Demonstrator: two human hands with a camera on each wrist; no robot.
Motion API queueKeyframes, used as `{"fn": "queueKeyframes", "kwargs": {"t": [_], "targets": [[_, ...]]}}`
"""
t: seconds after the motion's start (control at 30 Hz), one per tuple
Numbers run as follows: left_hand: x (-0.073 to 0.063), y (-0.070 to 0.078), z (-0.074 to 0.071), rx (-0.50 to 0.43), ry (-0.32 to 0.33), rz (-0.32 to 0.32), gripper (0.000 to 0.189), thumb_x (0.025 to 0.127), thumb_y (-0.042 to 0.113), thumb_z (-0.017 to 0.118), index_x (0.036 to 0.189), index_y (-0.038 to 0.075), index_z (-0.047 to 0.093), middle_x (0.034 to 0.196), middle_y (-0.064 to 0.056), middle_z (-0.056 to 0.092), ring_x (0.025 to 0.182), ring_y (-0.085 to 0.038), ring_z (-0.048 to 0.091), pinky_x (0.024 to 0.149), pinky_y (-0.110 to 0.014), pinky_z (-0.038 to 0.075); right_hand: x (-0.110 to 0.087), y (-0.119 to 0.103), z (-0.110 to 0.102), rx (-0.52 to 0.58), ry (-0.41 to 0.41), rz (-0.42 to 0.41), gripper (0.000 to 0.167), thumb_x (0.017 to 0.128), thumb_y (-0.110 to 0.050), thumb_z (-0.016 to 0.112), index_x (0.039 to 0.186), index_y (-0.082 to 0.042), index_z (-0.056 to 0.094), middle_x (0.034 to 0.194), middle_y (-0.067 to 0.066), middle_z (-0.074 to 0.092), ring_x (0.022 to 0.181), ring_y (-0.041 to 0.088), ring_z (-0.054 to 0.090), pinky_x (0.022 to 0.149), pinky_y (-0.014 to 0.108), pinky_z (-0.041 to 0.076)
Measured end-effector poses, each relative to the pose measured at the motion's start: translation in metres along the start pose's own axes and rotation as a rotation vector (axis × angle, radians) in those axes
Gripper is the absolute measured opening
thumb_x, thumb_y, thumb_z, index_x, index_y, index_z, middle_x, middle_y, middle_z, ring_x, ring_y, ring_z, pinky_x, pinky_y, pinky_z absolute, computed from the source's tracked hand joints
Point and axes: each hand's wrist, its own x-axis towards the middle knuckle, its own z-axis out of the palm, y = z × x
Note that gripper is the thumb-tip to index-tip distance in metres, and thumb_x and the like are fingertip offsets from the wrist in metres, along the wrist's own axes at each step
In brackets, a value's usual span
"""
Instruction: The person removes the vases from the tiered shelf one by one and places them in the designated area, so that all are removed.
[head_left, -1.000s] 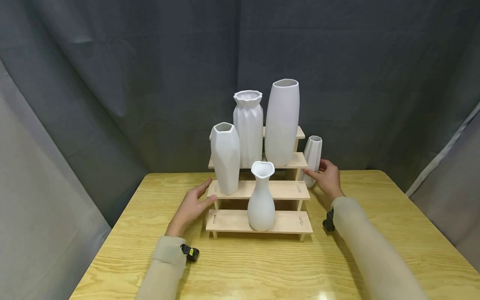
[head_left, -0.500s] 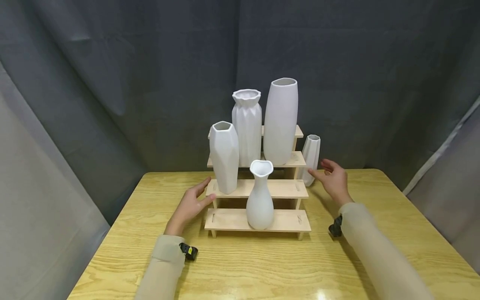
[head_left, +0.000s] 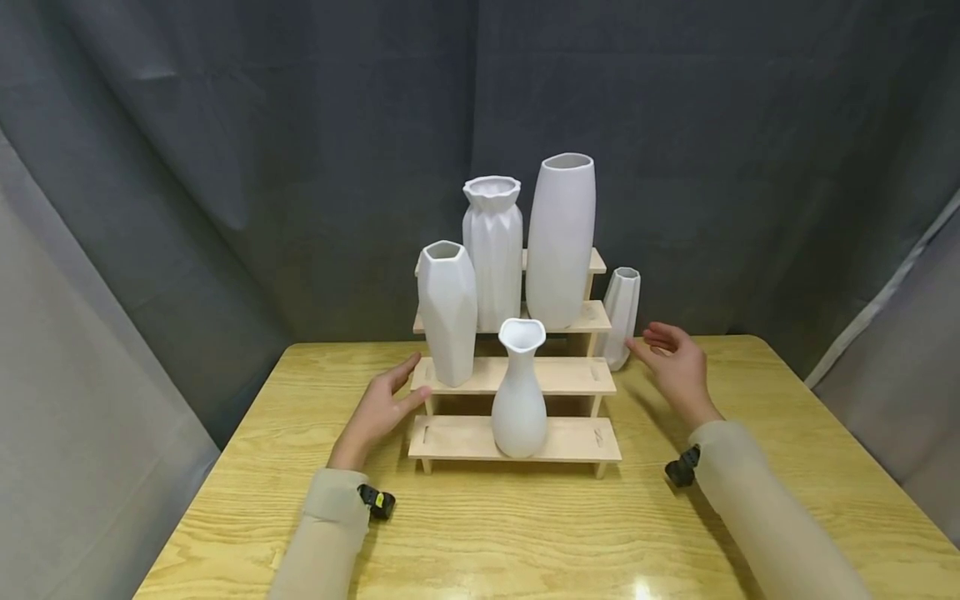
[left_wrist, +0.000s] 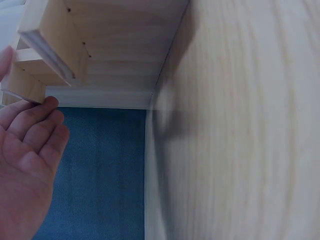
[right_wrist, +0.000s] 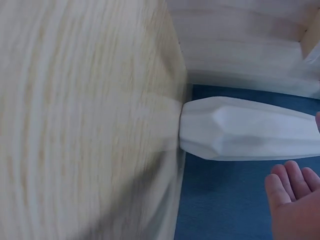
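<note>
In the head view my left hand (head_left: 378,414) holds the left end of a stepped wooden display stand (head_left: 566,377). Its thumb lies at the shelf's front edge and its fingers at the back; the left wrist view shows the fingers (left_wrist: 37,125) against the wood. To the right of the stand, a small faceted white vase (head_left: 621,317) stands upright on the table. My right hand (head_left: 678,371) is beside this vase, fingers relaxed and holding nothing. A gap separates the fingers (right_wrist: 295,180) from the vase (right_wrist: 240,130) in the right wrist view.
On the stand are a fluted vase (head_left: 492,258), a tall smooth vase (head_left: 561,242), a faceted vase (head_left: 448,321) and, lowest in front, a bottle-shaped vase (head_left: 519,408). Behind the wooden table (head_left: 480,533) hangs a dark grey curtain (head_left: 337,167).
My right hand has let go of the small vase and moved right, away from it. The vase stays beside the stand. My left hand keeps its place.
</note>
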Motion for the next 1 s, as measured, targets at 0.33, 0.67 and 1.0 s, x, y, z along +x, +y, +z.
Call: {"fn": "queueKeyframes", "kwargs": {"t": [0.33,0.67,1.0], "targets": [[0.004,-0.009,0.002,0.0,0.02,-0.005,0.075,0.094,0.042,0.067,0.154,0.012,0.035,0.157,-0.005,0.033,0.143,-0.029,0.03,0.115,-0.048,0.028,-0.018,-0.019,-0.01,-0.043,-0.058,-0.012,0.061,0.089,-0.037,0.074,0.134,0.0,0.056,0.125,0.016,0.061,0.112,0.023,0.057,0.09,0.015,0.049],[0.003,-0.007,0.002,-0.023,0.009,-0.013,0.072,0.095,0.032,0.067,0.155,0.011,0.033,0.158,-0.008,0.03,0.144,-0.033,0.026,0.116,-0.051,0.025,-0.036,-0.036,-0.02,-0.001,-0.116,-0.069,0.053,0.088,-0.03,0.076,0.128,0.002,0.061,0.12,0.022,0.064,0.099,0.006,0.061,0.082,0.012,0.051],[0.003,-0.009,0.002,-0.007,0.017,0.005,0.074,0.094,0.042,0.067,0.154,0.012,0.036,0.157,-0.005,0.034,0.143,-0.03,0.03,0.115,-0.048,0.028,-0.051,-0.05,-0.018,0.059,-0.157,-0.094,0.05,0.089,-0.025,0.076,0.127,0.004,0.062,0.117,0.018,0.067,0.099,0.005,0.064,0.084,0.014,0.052]]}}
